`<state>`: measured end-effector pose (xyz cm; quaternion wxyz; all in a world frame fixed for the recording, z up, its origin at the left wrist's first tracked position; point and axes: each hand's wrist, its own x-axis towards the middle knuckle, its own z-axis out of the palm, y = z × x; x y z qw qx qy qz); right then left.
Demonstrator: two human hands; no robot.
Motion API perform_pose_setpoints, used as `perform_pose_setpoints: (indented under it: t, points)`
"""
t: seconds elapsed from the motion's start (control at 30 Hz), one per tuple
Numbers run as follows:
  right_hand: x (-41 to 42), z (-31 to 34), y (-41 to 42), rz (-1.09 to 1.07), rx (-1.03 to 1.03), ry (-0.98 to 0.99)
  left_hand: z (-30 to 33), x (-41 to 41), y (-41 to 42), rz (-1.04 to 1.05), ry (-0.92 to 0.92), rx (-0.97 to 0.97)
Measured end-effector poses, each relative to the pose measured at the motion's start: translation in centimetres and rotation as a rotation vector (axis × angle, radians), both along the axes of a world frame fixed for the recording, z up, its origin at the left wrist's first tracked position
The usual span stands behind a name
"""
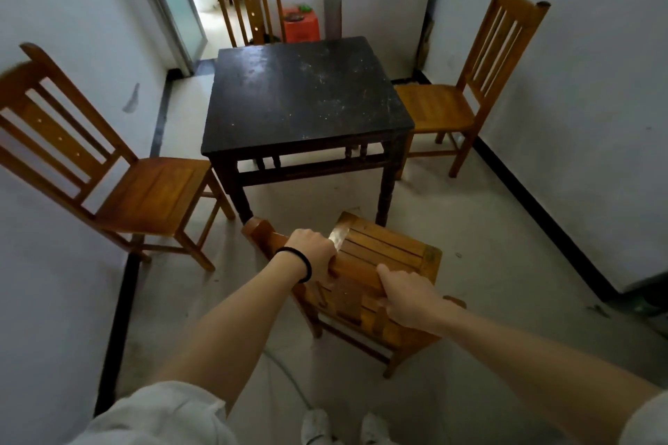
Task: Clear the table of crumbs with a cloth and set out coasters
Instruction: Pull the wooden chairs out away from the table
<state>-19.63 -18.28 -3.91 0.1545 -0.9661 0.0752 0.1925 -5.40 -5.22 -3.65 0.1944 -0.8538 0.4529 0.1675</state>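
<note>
A dark square table (303,97) stands ahead of me, its top speckled with pale crumbs. Between me and it stands a wooden chair (390,249), pulled back from the table. My left hand (312,255) grips the top rail of its backrest near the left end. My right hand (408,296) grips the same rail further right, thumb lying along the top. No cloth or coasters are in view.
Three more wooden chairs surround the table: one at the left (144,191), one at the right (452,108), one at the far side (249,0). An orange stool (302,25) stands behind it. White walls close in on both sides. A doorway (202,11) opens at the back left.
</note>
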Motion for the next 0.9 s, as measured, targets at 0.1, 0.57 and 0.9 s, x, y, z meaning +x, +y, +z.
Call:
perform_pose_setpoints:
  t: [0.1, 0.57, 0.9]
  points:
    - [0.3, -0.4, -0.2, 0.048, -0.003, -0.03, -0.1, 0.0, 0.4, 0.024, -0.019, -0.014]
    - [7.0, -0.4, -5.1, 0.224, -0.202, -0.236, -0.9, 2.2, -0.7, 0.326, -0.051, -0.237]
    - [8.2, -1.0, -10.3, 0.204, -0.308, -0.328, -2.0, 3.0, -4.8, 0.431, 0.089, -0.302]
